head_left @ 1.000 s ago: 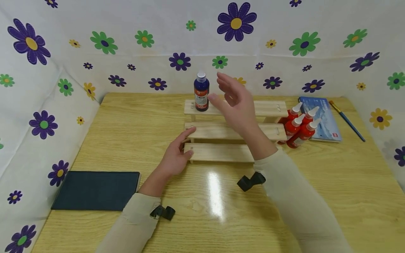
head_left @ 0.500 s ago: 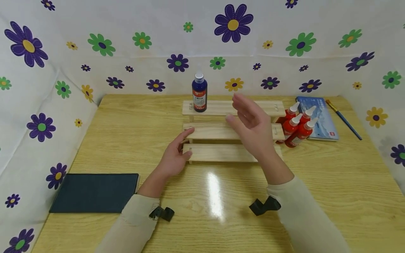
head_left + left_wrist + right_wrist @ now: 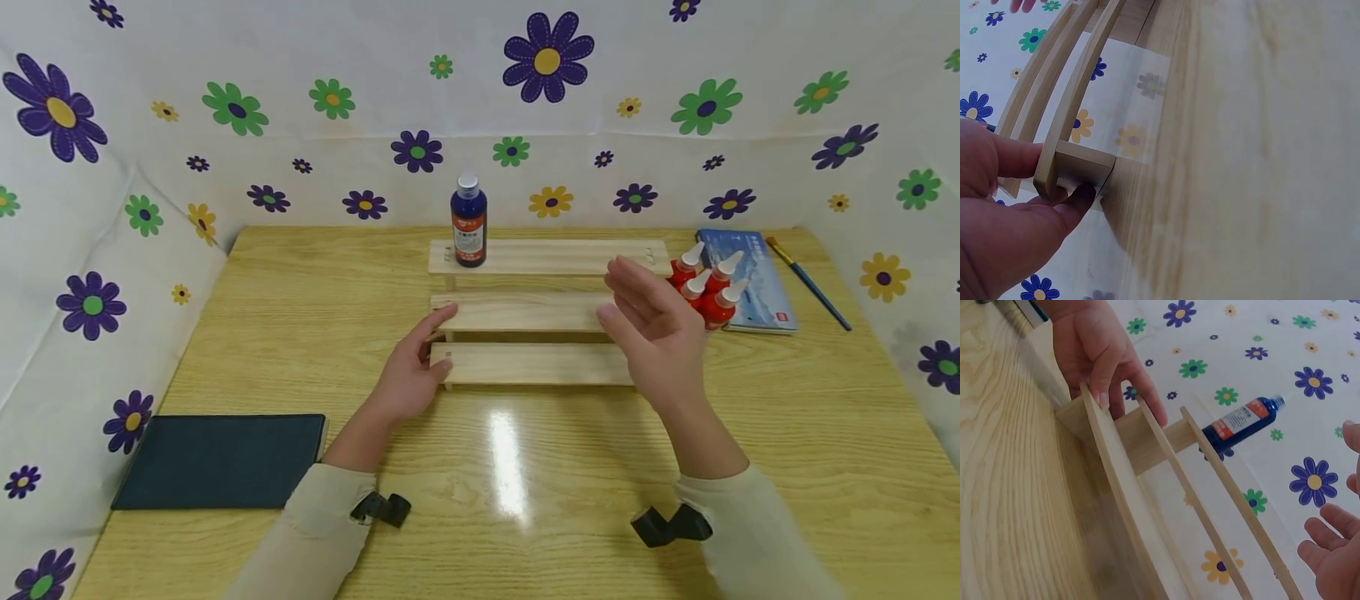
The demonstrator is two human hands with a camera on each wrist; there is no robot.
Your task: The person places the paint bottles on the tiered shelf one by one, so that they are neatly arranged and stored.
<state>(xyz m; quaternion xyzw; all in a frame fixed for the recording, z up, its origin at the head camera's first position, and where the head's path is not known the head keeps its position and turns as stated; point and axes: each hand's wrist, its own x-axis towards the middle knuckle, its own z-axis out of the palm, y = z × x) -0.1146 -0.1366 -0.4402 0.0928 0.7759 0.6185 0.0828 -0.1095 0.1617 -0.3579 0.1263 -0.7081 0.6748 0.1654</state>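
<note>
Left grip (image 3: 407,379) clasps a wooden rack (image 3: 532,312), a blue bottle (image 3: 469,233) (contents unclear) atop it beyond that grip; right grip (image 3: 663,342), held wide, hovers near red bottles (image 3: 717,312).

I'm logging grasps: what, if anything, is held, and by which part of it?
The left grip holds the three-tier wooden rack by its left end, at the lower two tiers; the right grip holds nothing.

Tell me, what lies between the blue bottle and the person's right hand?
In the head view, only a bare stretch of the wooden rack lies between the blue bottle and the right hand.
</note>
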